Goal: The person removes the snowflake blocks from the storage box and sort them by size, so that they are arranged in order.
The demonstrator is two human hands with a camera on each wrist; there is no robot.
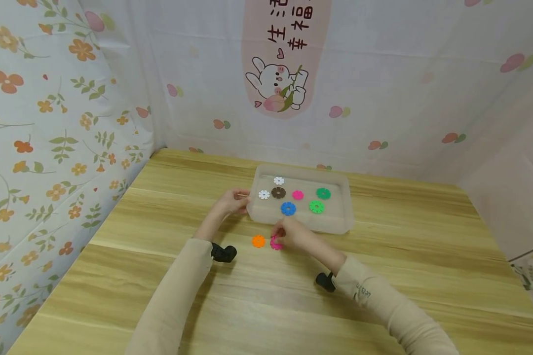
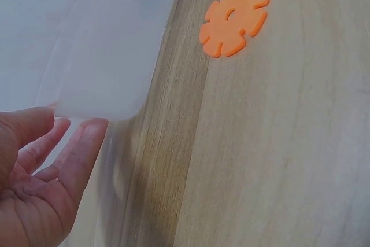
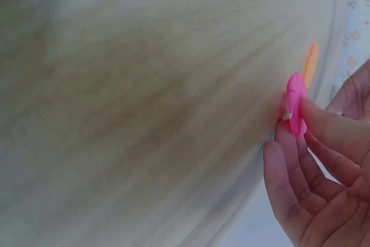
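A translucent plastic box [image 1: 266,215] stands on the table, with notched flower-shaped discs lying apart on its floor. My left hand [image 1: 232,203] holds the box's left end, thumb at the rim and fingers against the outer wall [image 2: 110,56]. In front of the box, my right hand [image 1: 293,233] pinches a pink notched disc [image 3: 296,102] between thumb and fingers, low over the wood. Just left of it, an orange notched disc [image 1: 258,241] lies flat on the table.
Inside the box are two white discs, a brown disc [image 1: 278,193], another pink disc [image 1: 297,195], a blue disc [image 1: 288,208] and two green discs. Patterned cloth [image 1: 195,118] hangs behind and left of the wooden table [image 1: 408,236].
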